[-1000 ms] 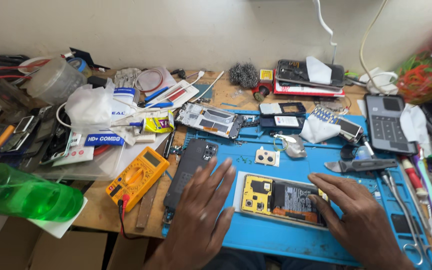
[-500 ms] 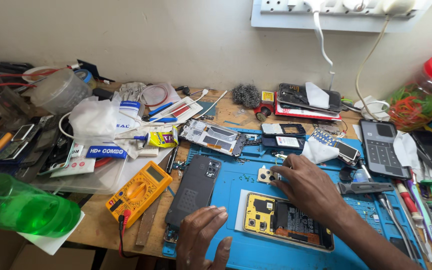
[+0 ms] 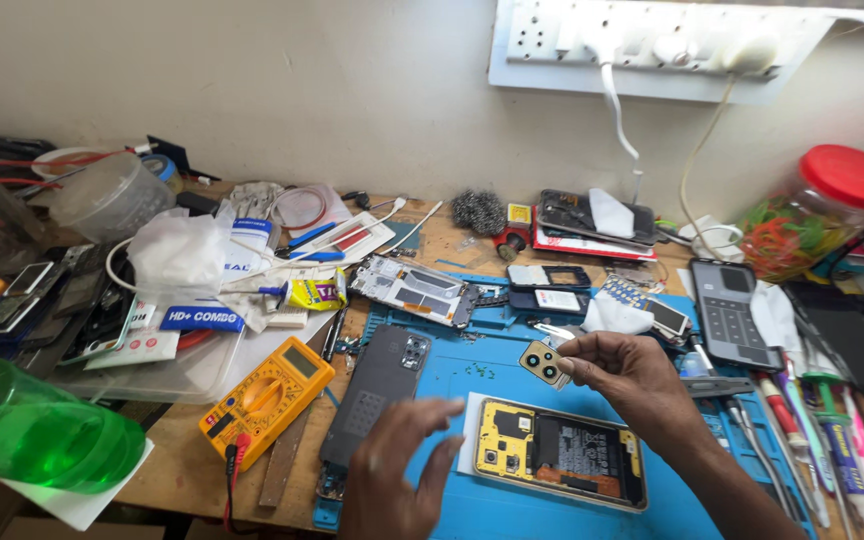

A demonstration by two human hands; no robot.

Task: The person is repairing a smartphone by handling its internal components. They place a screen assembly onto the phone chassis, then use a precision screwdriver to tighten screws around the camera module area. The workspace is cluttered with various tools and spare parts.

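Note:
My right hand (image 3: 624, 374) pinches a small square camera-lens cover (image 3: 543, 363) with two round holes, held just above the blue work mat (image 3: 472, 355). Below it lies an opened phone (image 3: 560, 464) with yellow shielding and a dark battery showing. My left hand (image 3: 399, 468) hovers with spread fingers over the mat, blurred, between that phone and a dark back cover (image 3: 377, 392) lying to its left. It holds nothing.
A yellow multimeter (image 3: 267, 398) sits left of the mat, a green bottle (image 3: 32, 435) at the near left. Phone frames and parts (image 3: 414, 290) lie behind the mat; screwdrivers and tweezers (image 3: 820, 435) crowd the right. A red-lidded jar (image 3: 824, 212) stands at back right.
My right hand went from resting by the opened phone to the small part behind it and has lifted that lens cover. My left hand slid right and rose off the back cover.

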